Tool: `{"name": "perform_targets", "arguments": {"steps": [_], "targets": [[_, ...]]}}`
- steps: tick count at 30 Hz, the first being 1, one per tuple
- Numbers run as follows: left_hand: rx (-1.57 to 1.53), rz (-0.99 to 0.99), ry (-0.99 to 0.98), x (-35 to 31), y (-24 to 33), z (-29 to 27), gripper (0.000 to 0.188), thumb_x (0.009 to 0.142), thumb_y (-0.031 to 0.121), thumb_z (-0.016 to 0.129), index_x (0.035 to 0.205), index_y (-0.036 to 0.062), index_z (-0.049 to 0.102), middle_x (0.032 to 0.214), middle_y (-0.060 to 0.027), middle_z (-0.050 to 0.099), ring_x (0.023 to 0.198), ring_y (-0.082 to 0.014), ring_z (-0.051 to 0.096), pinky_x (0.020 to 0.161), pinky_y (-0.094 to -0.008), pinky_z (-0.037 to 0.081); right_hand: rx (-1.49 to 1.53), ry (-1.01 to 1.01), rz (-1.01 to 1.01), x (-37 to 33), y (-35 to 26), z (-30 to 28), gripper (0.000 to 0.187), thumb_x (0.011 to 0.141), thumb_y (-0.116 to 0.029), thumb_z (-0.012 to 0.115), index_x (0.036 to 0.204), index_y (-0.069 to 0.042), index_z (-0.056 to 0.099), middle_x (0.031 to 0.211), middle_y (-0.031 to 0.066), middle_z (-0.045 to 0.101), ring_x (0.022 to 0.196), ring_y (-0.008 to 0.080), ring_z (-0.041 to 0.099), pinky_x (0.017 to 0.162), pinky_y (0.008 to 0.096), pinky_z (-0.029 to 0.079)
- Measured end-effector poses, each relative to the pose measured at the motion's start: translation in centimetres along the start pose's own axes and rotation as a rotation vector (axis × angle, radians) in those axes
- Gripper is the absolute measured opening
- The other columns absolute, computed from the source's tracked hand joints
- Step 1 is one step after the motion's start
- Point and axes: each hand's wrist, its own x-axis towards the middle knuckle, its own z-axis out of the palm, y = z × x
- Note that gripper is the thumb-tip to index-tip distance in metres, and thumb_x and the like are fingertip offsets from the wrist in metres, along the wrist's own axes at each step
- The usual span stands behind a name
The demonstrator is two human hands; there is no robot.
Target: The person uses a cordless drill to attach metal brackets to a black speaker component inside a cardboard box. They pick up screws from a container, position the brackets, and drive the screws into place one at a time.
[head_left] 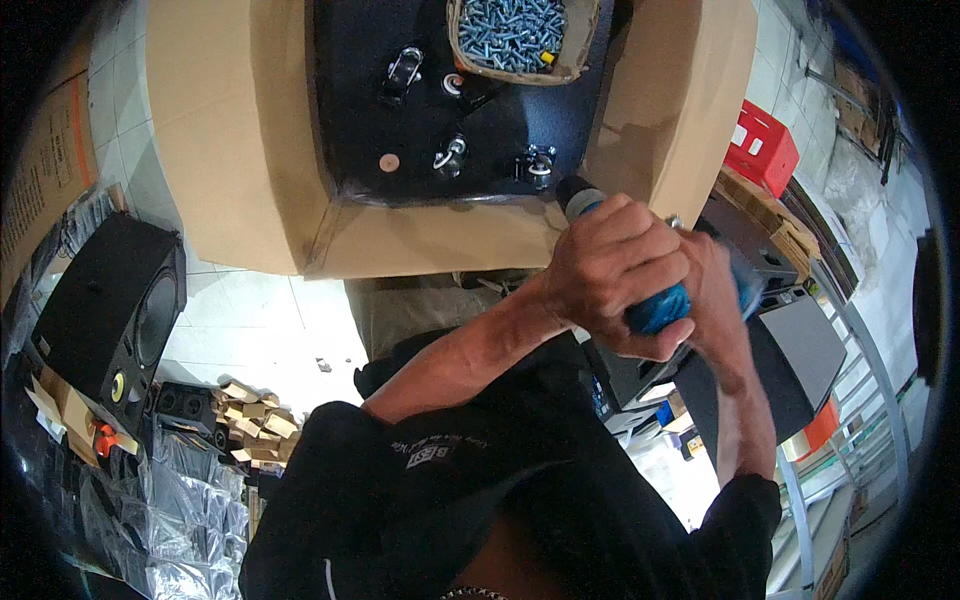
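A blue power drill (660, 311) is held in both hands, its dark chuck (577, 195) aimed up and left. My left hand (618, 268) wraps over the drill's body. Against the drill's rear, my right hand (710, 290) is closed, its fingers partly hidden and blurred. Just beyond the chuck, a small caster wheel (540, 168) with a metal plate sits near the corner of a black panel (430, 120). Whether the drill's tip touches anything is hidden. Other casters stand on the panel: one with a bright wheel (452, 156), another farther left (403, 72).
An open cardboard carton (225, 130) surrounds the panel. On the panel rest a small box (585, 60) full of screws (510, 35) and a round tan disc (389, 163). A black speaker (110, 295) stands left, a red crate (762, 150) right, with metal rails (850, 340) below it.
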Motion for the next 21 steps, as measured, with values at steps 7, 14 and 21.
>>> {"name": "perform_targets", "arguments": {"steps": [7,14,21], "targets": [[0.045,-0.056,-0.168,1.4,0.1,-3.5,0.039,0.07,0.044,0.072,0.083,0.008,0.065,0.086,-0.0067,0.063,0.077,-0.0232,0.052,0.067,-0.0355,0.041,0.161,0.122,-0.088,-0.5,-0.1,1.1,0.063,0.066,-0.015,0.077,0.126,-0.013,0.058,0.092,0.019,0.069,0.086,0.0374,0.068,0.079,0.045,0.053],[0.234,-0.947,-0.49,-7.4,-5.4,-6.4,0.037,0.089,0.04,0.061,0.091,0.0034,0.068,0.083,-0.0137,0.066,0.08,-0.0287,0.06,0.075,-0.0398,0.046,0.273,0.291,0.07,-5.0,0.7,7.8,0.072,0.071,-0.023,0.079,0.137,-0.024,0.052,0.093,0.0183,0.068,0.088,0.0368,0.069,0.081,0.0436,0.053],[0.41,-1.075,-0.732,-10.3,-10.0,-5.9,0.029,0.085,0.029,0.068,0.099,0.0044,0.071,0.085,-0.0166,0.071,0.079,-0.0312,0.07,0.074,-0.0383,0.053,0.5,0.38,-0.018,-7.1,2.1,6.8,0.07,0.072,-0.026,0.079,0.137,-0.019,0.053,0.101,0.0168,0.07,0.087,0.0316,0.071,0.083,0.0414,0.055]]}}
